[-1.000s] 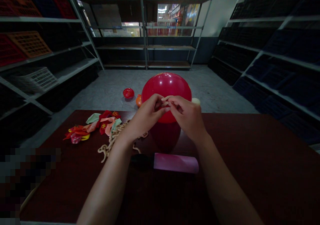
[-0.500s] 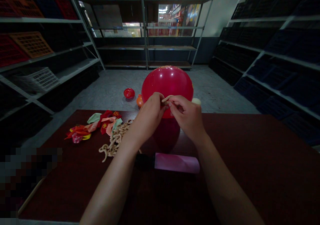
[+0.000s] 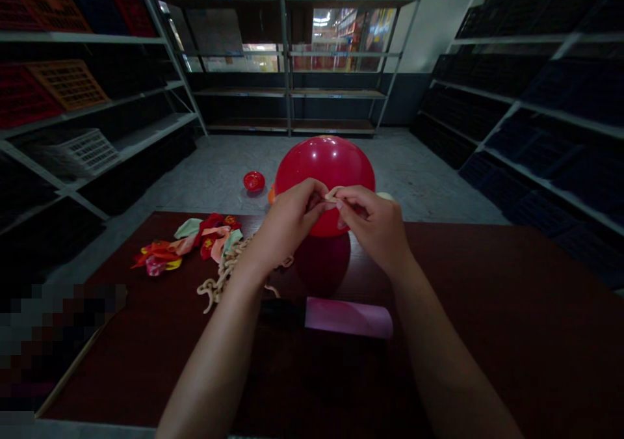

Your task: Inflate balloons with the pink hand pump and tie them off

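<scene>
In front of me a big inflated red balloon (image 3: 325,159) stands at the table's far edge, behind my hands. My left hand (image 3: 295,218) and my right hand (image 3: 375,221) are close together, each with thumb and forefinger pinched on a short beige cord-like strip (image 3: 332,195). Whether the balloon's neck is between the fingers is hidden. Beside my left forearm lies a heap of beige curled loops (image 3: 227,270), partly covered by it. A pink balloon pump (image 3: 348,317) with a dark end lies between my forearms.
Limp coloured balloons (image 3: 209,239) lie at the table's (image 3: 487,296) far left. A small red round thing (image 3: 254,181), an orange one (image 3: 272,194) and a pale one (image 3: 385,196) are on the floor beyond. Racks with crates (image 3: 68,84) line both sides.
Both hands have shifted slightly right, still pinching the beige strip. The red balloon sits slightly lower in view, and a beige loop now shows beside my left wrist.
</scene>
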{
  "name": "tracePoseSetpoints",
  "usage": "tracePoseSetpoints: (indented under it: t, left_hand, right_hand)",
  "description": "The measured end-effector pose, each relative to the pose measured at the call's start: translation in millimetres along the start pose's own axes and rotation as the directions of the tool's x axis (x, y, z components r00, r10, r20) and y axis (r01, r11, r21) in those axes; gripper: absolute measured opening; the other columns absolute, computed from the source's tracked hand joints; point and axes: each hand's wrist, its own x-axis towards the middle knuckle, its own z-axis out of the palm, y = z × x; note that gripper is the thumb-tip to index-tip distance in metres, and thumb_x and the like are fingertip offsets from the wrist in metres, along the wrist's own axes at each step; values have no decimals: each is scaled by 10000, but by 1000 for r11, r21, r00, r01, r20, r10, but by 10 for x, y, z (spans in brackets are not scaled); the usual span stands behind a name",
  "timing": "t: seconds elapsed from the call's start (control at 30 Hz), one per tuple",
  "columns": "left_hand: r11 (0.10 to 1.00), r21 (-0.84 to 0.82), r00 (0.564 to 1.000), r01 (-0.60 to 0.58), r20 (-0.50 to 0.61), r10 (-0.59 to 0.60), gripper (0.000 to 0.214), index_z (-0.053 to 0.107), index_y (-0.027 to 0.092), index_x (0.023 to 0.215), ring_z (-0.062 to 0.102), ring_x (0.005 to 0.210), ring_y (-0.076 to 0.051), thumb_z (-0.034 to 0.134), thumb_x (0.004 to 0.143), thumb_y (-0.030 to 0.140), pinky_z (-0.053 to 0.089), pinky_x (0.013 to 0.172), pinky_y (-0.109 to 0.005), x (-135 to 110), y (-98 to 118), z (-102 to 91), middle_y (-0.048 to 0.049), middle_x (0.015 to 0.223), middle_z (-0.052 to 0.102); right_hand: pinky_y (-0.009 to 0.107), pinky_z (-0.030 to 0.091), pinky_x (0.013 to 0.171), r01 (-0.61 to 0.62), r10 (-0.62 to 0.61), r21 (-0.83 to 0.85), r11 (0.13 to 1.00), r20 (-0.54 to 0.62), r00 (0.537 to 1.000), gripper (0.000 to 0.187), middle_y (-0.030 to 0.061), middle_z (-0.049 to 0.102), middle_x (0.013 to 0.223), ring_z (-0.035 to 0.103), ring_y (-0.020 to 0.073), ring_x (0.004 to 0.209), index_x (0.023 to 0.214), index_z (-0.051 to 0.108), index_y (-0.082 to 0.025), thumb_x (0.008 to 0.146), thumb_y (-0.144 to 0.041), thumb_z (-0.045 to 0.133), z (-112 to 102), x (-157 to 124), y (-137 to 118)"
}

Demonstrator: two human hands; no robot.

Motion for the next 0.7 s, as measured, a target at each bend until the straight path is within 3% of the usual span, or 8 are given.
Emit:
tracePoseSetpoints:
  t: [0.2, 0.37, 0.53, 0.7]
  left_hand:
    - [985, 154, 984, -77, -145, 99, 74, 620, 200, 1007, 610, 879, -178, 566, 1017, 251, 484, 818, -300, 24, 47, 75, -61, 953, 675]
    - [983, 165, 959, -84, -255, 125, 116, 606, 215, 967, 619, 932, -193, 554, 1033, 296, 496, 842, -323, -5, 55, 154, -74, 968, 673]
    - [1000, 20, 917, 11, -399, -2, 124, 589, 228, 987, 634, 909, -184, 540, 1043, 328, 508, 802, -323, -38, 84, 199, -64, 950, 672]
    - [940, -340, 851, -18, -499, -164, 147, 604, 223, 933, 629, 804, -157, 627, 995, 353, 500, 707, -285, 31, 16, 293, -39, 867, 656]
  right_hand:
    - [261, 561, 568, -78, 83, 198, 977, -16, 996, 163, 3, 741, 825, 629, 93, 555, 909, 690, -210, 926, -359, 626, -11, 12, -40]
    - [276, 568, 543, -158, 159, 345, 925, 27, 987, 194, -37, 662, 667, 608, 106, 524, 887, 680, -221, 900, -414, 673, 17, 13, -100]
    - [285, 551, 525, -161, 166, 407, 899, 23, 986, 223, -39, 658, 647, 599, 113, 501, 894, 658, -217, 895, -439, 683, 130, -24, -123]
    - [270, 535, 570, -91, 96, 208, 974, -12, 995, 217, -19, 691, 668, 638, 127, 545, 889, 668, -215, 950, -417, 618, 145, -74, -193]
